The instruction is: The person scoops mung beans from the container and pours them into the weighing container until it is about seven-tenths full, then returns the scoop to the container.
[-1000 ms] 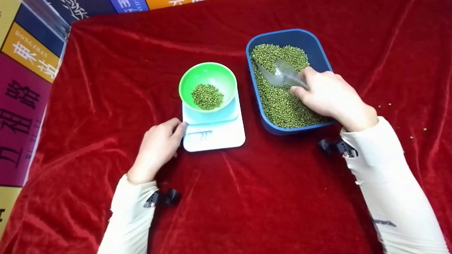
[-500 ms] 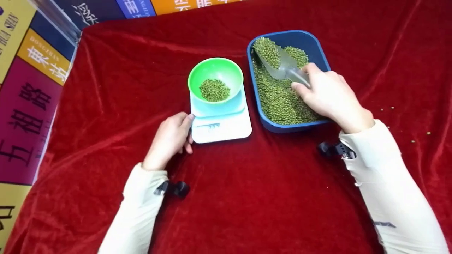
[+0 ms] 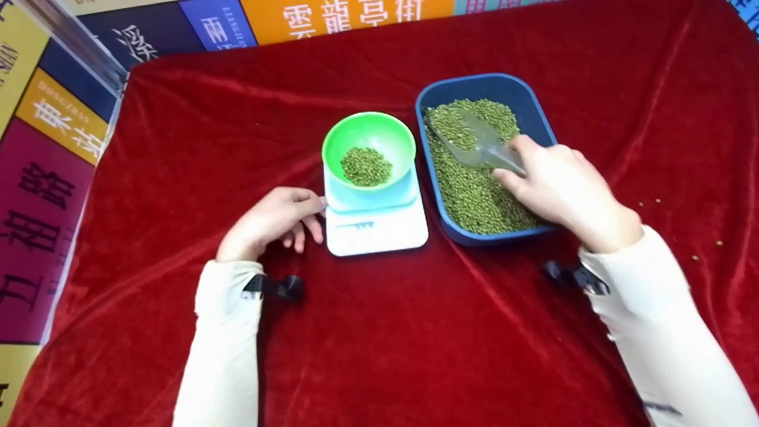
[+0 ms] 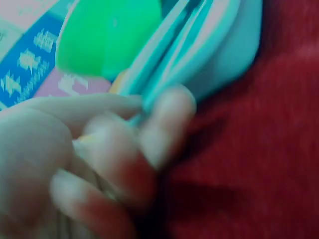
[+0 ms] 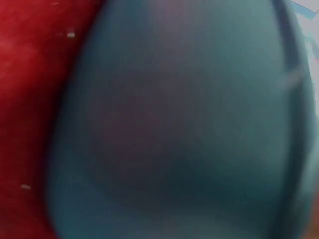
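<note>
My right hand (image 3: 563, 184) grips the handle of a clear plastic scoop (image 3: 474, 155) over the blue tub (image 3: 536, 112). Small green beans (image 3: 483, 213), which look like mung beans, fill much of the tub, and some lie in the scoop. To the left, a green bowl (image 3: 388, 130) with a small pile of the same beans sits on a white kitchen scale (image 3: 379, 237). At the scale's left edge, my left hand (image 3: 267, 216) touches it with thumb and forefinger; its other fingers hang loose. The left wrist view shows these fingers (image 4: 169, 119), blurred, against the scale's side.
Red velvet cloth (image 3: 379, 332) covers the table. Several stray beans (image 3: 695, 257) lie right of the tub. Printed panels with large characters (image 3: 356, 18) stand along the back and left. The tub's outer wall (image 5: 174, 124) fills the right wrist view.
The scale with its bowl has shifted right, closer to the tub. The scoop came up heaped with beans half a second ago and holds a lower load now. The left fingers have loosened.
</note>
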Available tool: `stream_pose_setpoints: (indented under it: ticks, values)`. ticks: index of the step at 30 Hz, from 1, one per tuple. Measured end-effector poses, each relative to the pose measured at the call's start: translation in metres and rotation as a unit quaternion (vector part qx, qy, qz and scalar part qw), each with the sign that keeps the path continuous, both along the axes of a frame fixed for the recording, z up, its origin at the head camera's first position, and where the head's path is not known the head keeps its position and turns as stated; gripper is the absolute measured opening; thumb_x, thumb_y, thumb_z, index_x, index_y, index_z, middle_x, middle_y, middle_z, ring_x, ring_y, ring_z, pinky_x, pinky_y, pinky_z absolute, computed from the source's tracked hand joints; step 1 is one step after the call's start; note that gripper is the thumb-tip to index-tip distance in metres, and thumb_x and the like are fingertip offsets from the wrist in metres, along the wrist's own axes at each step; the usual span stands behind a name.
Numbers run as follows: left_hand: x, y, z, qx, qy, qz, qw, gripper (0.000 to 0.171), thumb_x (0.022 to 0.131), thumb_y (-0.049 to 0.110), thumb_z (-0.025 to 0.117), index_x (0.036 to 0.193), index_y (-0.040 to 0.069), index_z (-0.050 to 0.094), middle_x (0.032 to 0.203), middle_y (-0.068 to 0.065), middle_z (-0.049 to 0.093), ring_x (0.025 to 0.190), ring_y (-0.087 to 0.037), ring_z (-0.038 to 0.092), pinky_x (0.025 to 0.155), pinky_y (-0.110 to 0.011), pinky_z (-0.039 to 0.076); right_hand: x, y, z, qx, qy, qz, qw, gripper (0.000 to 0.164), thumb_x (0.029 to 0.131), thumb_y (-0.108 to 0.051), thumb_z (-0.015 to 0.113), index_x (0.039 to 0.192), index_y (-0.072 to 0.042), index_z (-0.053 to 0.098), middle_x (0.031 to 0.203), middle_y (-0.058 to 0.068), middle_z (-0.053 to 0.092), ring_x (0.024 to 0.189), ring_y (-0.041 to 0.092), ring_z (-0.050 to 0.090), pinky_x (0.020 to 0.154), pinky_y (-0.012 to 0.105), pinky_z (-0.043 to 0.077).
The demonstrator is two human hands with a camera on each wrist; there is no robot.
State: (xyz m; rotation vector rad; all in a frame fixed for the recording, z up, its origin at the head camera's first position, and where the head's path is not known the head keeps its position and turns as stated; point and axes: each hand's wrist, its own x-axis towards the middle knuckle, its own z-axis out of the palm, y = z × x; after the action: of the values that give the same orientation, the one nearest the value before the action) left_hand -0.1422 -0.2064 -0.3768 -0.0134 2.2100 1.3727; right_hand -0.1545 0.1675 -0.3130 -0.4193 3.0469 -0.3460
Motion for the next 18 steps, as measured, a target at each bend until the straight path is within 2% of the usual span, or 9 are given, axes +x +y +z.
stream_pose_setpoints:
  ticks: [3, 7, 11, 18]
  values:
    - [0.000, -0.005, -0.008, 0.026, 0.019, 0.001, 0.9995, 0.029, 0.091, 0.036, 0.056, 0.096, 0.009, 0.060, 0.072, -0.015, 0.066, 0.041, -0.019, 0.057, 0.034, -0.025, 0.040, 0.004, 0.001, 0.007, 0.010, -0.002, -0.005, 1.000, 0.038, 0.090, -0.042, 0.051, 0.114, -0.012, 0.051, 0.066, 0.009, 0.056, 0.061, 0.031, 0.054, 0.054, 0.042, 0.038]
    - [0.002, -0.005, -0.011, 0.024, 0.040, -0.001, 0.9989, 0.029, 0.090, 0.039, 0.056, 0.098, 0.012, 0.060, 0.073, -0.015, 0.065, 0.041, -0.020, 0.056, 0.034, -0.027, 0.041, 0.009, 0.003, 0.014, 0.019, 0.005, -0.009, 1.000, 0.034, 0.089, -0.039, 0.053, 0.110, -0.012, 0.053, 0.063, 0.007, 0.055, 0.059, 0.029, 0.053, 0.051, 0.041, 0.037]
    - [0.001, -0.004, -0.011, 0.018, 0.053, 0.011, 0.9984, 0.031, 0.089, 0.042, 0.057, 0.098, 0.012, 0.060, 0.071, -0.015, 0.065, 0.040, -0.020, 0.055, 0.033, -0.028, 0.041, 0.009, 0.006, 0.020, 0.016, 0.002, -0.020, 1.000, 0.035, 0.089, -0.039, 0.053, 0.112, -0.013, 0.054, 0.066, 0.008, 0.057, 0.060, 0.028, 0.053, 0.052, 0.041, 0.038]
    - [0.001, -0.001, -0.013, 0.013, 0.048, 0.024, 0.9985, 0.032, 0.089, 0.042, 0.057, 0.099, 0.012, 0.060, 0.070, -0.016, 0.065, 0.041, -0.023, 0.056, 0.033, -0.029, 0.040, 0.007, 0.014, 0.026, 0.015, -0.027, -0.028, 0.999, 0.040, 0.089, -0.043, 0.050, 0.114, -0.013, 0.055, 0.074, 0.009, 0.060, 0.064, 0.028, 0.054, 0.054, 0.041, 0.039]
